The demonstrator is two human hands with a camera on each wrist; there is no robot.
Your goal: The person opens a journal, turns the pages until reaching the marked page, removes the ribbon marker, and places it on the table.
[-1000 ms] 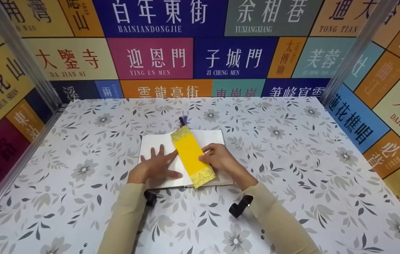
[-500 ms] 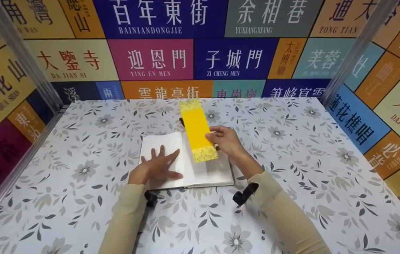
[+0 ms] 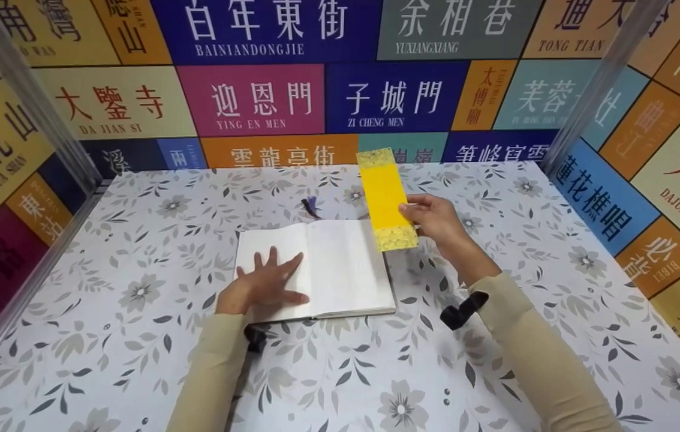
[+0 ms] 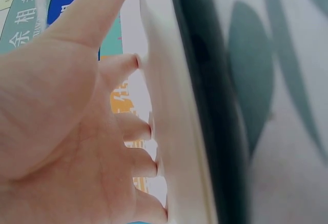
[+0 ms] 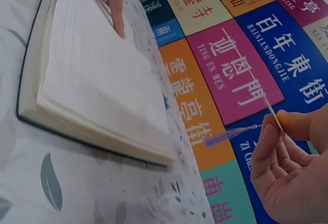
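An open notebook (image 3: 349,270) with white pages lies on the table, and lined paper shows in the right wrist view. My left hand (image 3: 268,282) rests on its left page, fingers spread and pressing down. Off the right page, my right hand (image 3: 441,225) pinches a yellow bookmark (image 3: 384,195) by its right edge between thumb and fingers. The bookmark is held up and has speckled bands at both ends. Seen edge-on in the right wrist view, it is a thin strip, with a purple tassel (image 5: 230,136) beside the fingers.
A small dark and purple tassel-like piece (image 3: 311,207) lies just behind the notebook's back edge. The white tabletop (image 3: 136,360) has a grey leaf and flower pattern. Colourful sign-covered wall panels (image 3: 250,99) enclose the table's back and sides.
My right hand has lifted the bookmark off the open notebook and carried it up and to the right, uncovering the pages. The left hand has stayed in place on the left page.
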